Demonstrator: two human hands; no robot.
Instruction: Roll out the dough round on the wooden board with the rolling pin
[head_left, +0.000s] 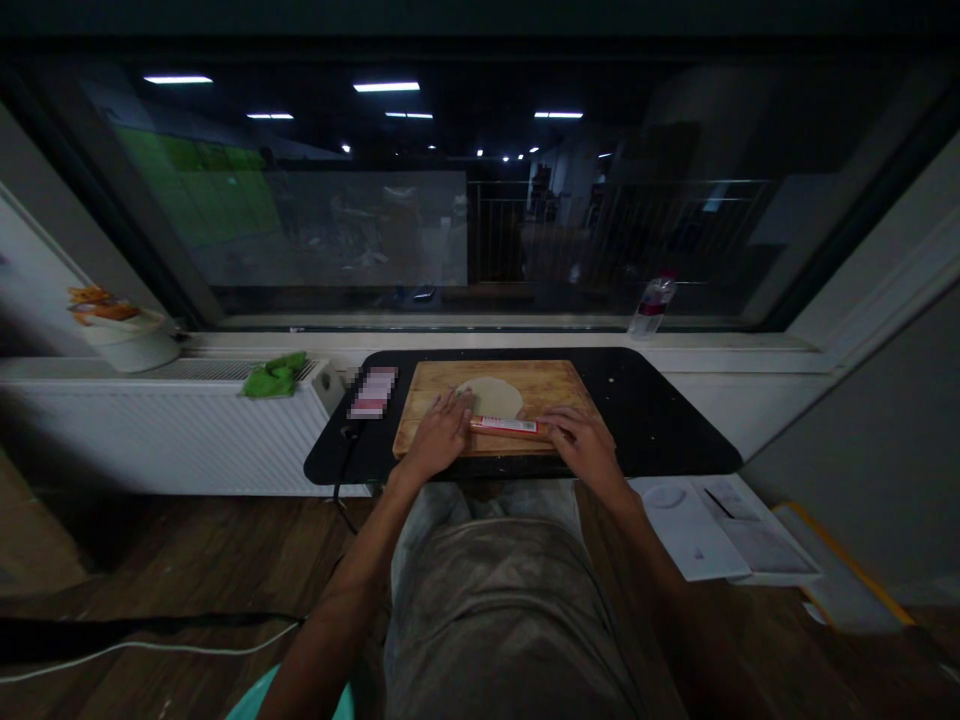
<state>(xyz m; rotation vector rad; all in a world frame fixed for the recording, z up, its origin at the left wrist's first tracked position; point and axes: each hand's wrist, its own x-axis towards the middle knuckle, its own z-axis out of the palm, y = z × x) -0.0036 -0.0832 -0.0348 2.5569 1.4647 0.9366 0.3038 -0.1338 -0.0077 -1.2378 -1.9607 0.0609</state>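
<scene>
A wooden cutting board (559, 385) lies on a black table (660, 420). A flat round of pale dough (491, 397) rests on the board. Across the dough's near edge lies a red and white rolling pin (508, 426). My left hand (441, 432) lies flat over the pin's left end, fingers stretched out toward the dough. My right hand (585, 445) presses flat on the pin's right end, fingers extended.
A pink packet (373, 392) sits on the table's left part. A green cloth (275, 376) lies on the white radiator, a bowl (124, 335) further left. A plastic bottle (651, 305) stands on the windowsill. Papers (712, 525) lie on the floor at right.
</scene>
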